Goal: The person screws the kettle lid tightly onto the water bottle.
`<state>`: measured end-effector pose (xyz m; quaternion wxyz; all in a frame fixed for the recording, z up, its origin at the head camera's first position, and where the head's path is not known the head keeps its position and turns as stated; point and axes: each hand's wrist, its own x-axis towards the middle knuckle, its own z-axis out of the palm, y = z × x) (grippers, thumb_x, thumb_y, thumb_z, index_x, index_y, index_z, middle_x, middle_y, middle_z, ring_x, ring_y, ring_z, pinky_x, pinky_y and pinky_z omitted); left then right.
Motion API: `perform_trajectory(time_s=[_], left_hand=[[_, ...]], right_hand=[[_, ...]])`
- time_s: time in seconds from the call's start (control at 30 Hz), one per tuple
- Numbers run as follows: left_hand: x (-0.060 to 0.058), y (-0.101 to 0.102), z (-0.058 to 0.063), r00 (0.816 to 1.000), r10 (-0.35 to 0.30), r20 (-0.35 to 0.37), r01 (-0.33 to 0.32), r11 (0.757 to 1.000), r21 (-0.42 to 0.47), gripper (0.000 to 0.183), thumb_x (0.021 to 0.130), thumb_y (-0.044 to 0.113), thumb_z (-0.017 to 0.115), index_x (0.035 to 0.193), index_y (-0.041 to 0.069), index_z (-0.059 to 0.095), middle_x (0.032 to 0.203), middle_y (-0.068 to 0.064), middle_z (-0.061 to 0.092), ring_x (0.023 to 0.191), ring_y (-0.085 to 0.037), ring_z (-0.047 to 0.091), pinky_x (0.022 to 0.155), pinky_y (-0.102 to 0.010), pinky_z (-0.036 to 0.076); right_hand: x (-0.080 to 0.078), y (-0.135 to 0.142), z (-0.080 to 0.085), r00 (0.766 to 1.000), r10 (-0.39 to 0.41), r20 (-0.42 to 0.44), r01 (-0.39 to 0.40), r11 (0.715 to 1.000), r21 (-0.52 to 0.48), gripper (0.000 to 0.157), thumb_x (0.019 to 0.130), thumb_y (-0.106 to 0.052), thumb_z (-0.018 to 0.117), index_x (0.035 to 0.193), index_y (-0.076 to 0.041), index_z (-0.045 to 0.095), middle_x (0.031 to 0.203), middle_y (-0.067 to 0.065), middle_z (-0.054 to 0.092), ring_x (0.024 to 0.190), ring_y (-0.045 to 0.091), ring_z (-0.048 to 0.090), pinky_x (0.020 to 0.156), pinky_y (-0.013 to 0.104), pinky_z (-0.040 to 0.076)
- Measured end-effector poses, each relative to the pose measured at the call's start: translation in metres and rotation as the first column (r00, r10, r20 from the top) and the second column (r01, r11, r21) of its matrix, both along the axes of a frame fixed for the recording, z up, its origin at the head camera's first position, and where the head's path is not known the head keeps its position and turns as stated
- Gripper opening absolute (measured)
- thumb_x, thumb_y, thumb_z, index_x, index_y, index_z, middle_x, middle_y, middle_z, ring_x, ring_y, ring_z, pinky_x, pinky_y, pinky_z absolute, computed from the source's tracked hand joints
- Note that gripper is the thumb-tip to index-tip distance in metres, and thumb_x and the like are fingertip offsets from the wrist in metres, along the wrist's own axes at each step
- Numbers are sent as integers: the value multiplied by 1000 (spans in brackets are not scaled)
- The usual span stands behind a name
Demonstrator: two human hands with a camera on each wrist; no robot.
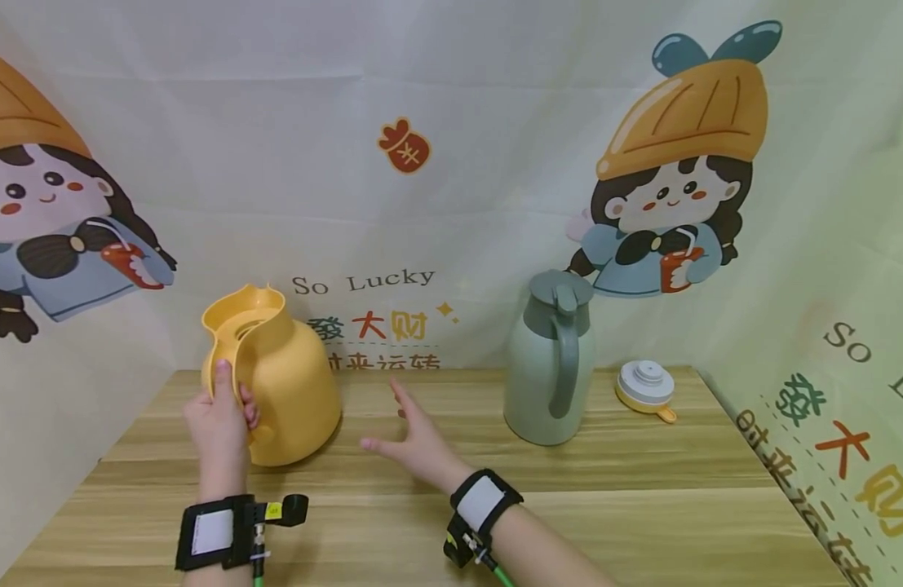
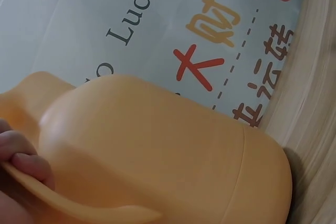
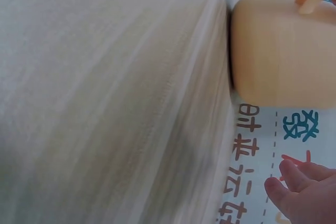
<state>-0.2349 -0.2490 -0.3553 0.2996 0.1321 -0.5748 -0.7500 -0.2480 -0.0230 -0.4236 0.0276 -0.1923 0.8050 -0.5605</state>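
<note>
A yellow thermos jug (image 1: 293,391) stands at the left of the table with no lid on its mouth. My left hand (image 1: 222,416) grips its handle, the thumb lying along the top; in the left wrist view curled fingers (image 2: 23,153) wrap the handle beside the jug's body (image 2: 157,145). My right hand (image 1: 422,444) is held in the air to the right of the jug, fingers spread, touching nothing. In the right wrist view this hand (image 3: 307,195) appears apart from the jug (image 3: 286,51).
A green thermos jug (image 1: 546,375) with its lid on stands right of centre. Beyond it lies a white and yellow stopper lid (image 1: 645,387) near the back edge. A printed cloth (image 1: 488,163) hangs behind the wooden table (image 1: 642,522).
</note>
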Motion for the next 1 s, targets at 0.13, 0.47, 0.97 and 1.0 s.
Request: perform_trajectory(time_s=[0.13, 0.47, 0.97, 1.0], left_hand=[[-1, 0, -1, 999, 12, -32, -12, 1000, 19, 53, 91, 40, 54, 53, 3, 48, 40, 0, 42, 30, -8, 36, 29, -18, 30], [-1, 0, -2, 997, 37, -63, -38, 999, -21, 54, 91, 40, 54, 54, 1, 47, 40, 0, 40, 31, -9, 35, 29, -18, 29], [11, 12, 4, 997, 29, -64, -28, 999, 22, 53, 90, 38, 56, 52, 2, 47, 39, 0, 39, 30, -8, 33, 28, -17, 27], [12, 13, 4, 998, 31, -62, -30, 999, 19, 54, 90, 38, 56, 52, 2, 47, 39, 0, 39, 30, -8, 33, 28, -17, 27]], right_hand=[[1, -3, -4, 1000, 5, 4, -5, 1000, 6, 94, 75, -43, 73, 145, -29, 12, 147, 4, 21, 126, 30, 30, 99, 49, 29], [3, -8, -2, 1000, 4, 23, -4, 1000, 20, 98, 72, -49, 73, 145, -31, 10, 149, -1, 15, 129, 24, 26, 102, 46, 26], [0, -11, 14, 999, -4, -42, 5, 1000, 24, 107, 67, -47, 78, 143, -39, 3, 149, -4, 11, 133, 18, 16, 104, 45, 19], [0, -12, 15, 999, -3, -42, 3, 1000, 19, 108, 67, -45, 79, 143, -39, 3, 149, -3, 11, 133, 18, 16, 104, 45, 19]])
